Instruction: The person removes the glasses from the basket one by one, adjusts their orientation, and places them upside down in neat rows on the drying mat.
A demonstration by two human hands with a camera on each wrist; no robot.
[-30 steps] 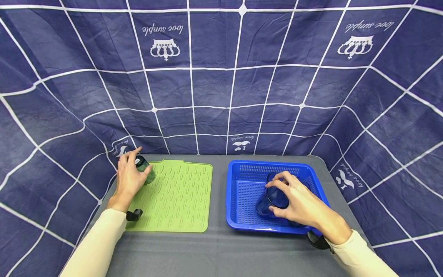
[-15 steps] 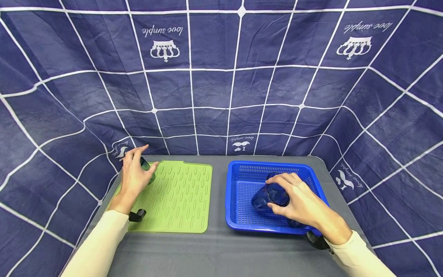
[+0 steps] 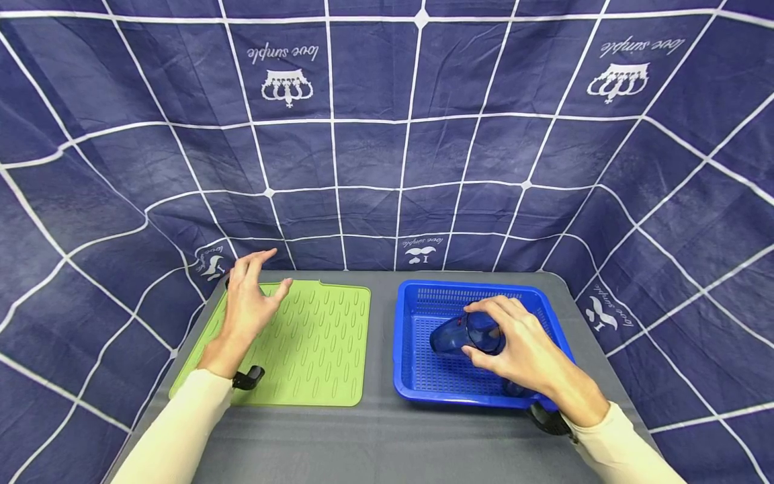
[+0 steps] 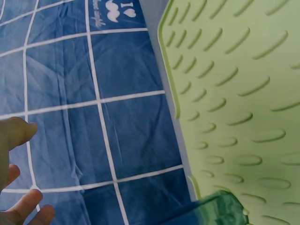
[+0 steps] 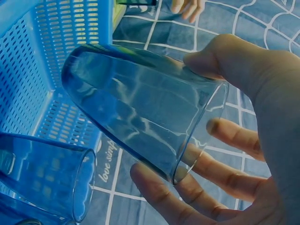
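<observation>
My right hand (image 3: 523,343) grips a clear drinking glass (image 5: 136,112) near its rim, thumb on one side and fingers on the other. The glass is tilted over the blue basket (image 3: 402,349), its base pointing left and its mouth toward my palm. My left hand (image 3: 249,306) is held over the far left part of the green drying mat (image 3: 314,336), thumb and fingers spread, holding nothing. Close by it, at the mat's far edge, is another glass (image 4: 222,208), mostly hidden behind the hand in the head view.
More glasses (image 5: 44,171) lie in the basket beneath my right hand. Mat and basket sit side by side on a grey table (image 3: 381,430), with a gap between them. A blue cloth with white lines (image 3: 369,154) hangs at the back and both sides.
My left hand has moved right, away from the glass on the mat, its fingers now spread. My right hand has tipped its glass further, swinging the base left and up.
</observation>
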